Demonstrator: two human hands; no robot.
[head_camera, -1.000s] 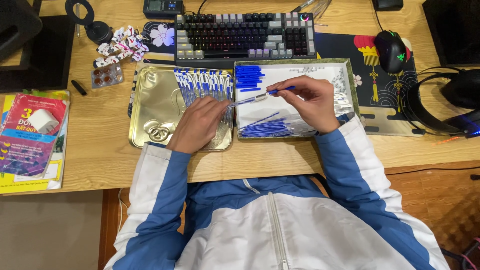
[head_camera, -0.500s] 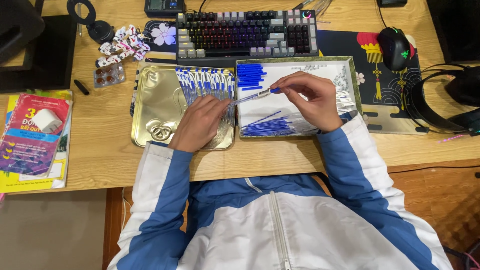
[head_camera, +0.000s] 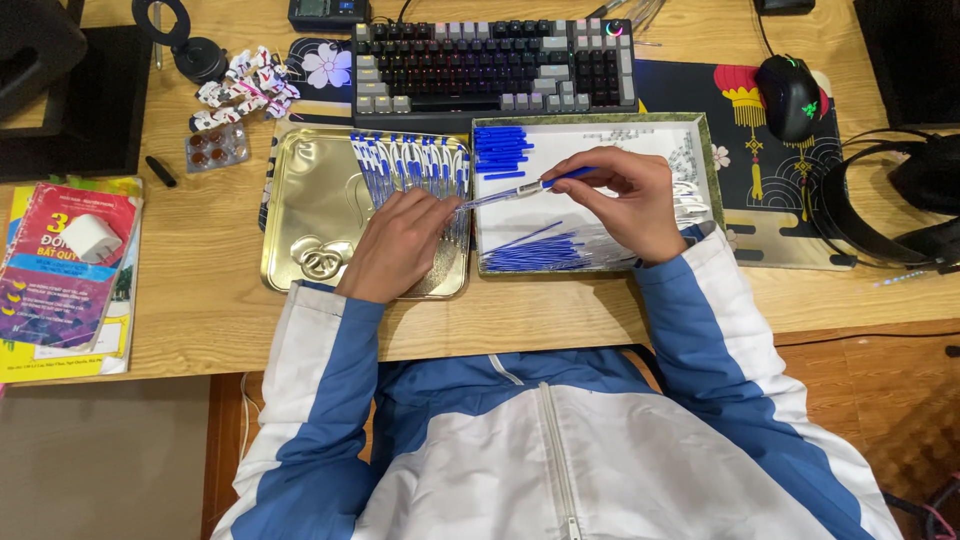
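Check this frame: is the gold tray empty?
No: a row of assembled pens lies along the far side of the gold tray, and the left hand rests on it.

We see the scene under warm, even indoor light, bright enough across the pale wooden desk (head_camera: 200, 320). Glare sits on the shiny gold metal tray (head_camera: 310, 215), which mirrors the lamp overhead. Soft, short shadows fall beneath the arms. The backlit black keyboard (head_camera: 495, 62) glows faintly. Focus holds sharp at centre; the corners darken and bend slightly.
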